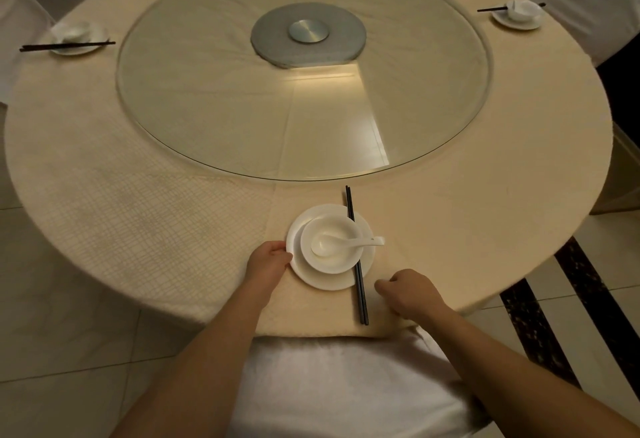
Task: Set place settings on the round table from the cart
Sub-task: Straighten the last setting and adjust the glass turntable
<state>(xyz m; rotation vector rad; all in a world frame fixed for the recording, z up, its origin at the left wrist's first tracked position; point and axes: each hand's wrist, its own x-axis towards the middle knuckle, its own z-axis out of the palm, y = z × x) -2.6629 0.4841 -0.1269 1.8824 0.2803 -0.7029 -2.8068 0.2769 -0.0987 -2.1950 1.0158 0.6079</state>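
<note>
Gripping the plate [304, 274] rim with your left hand [270, 259] steadies the setting at the counter's [467, 229] near edge; your right hand [410, 293], fingers loosely curled and holding nothing, rests beside the black chopsticks [356, 257]. White bowl [329, 266] and spoon [343, 242] sit centred on the plate.

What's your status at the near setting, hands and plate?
Left hand grips the plate rim. Right hand on the tablecloth, holding nothing. Bowl, spoon, chopsticks set. Nothing blocking.
</note>
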